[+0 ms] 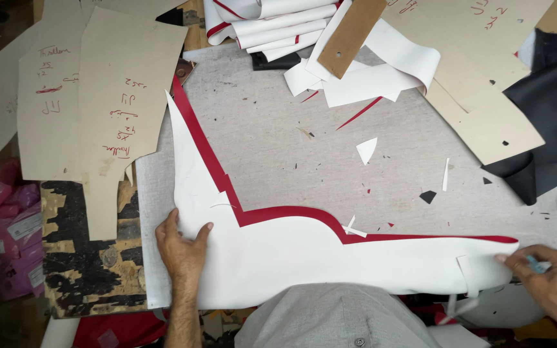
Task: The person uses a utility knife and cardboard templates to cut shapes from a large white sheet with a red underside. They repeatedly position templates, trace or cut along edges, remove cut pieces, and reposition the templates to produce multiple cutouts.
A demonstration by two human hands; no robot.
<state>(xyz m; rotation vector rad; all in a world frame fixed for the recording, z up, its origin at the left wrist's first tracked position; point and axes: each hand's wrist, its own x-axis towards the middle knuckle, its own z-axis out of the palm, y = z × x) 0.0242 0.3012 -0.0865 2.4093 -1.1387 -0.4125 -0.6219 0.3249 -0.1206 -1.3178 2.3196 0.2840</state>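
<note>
A large white cut sheet [304, 258] lies flat over a red sheet [272, 214] whose edge shows as a red band along its upper side. My left hand [182, 248] rests flat on the white sheet's left part, fingers spread. My right hand [549, 280] is at the sheet's right tip, fingertips on the white edge, with a small light blue object [537, 263] pinched between the fingers. A cut slit with a narrow white strip [467, 274] sits just left of that hand.
The grey work board [330, 142] carries small white, red and black scraps. Brown cardboard patterns with red handwriting [98, 96] lie at the left, more patterns [478, 96] and black material [549, 116] at the right, and stacked white pieces [278, 26] at the top.
</note>
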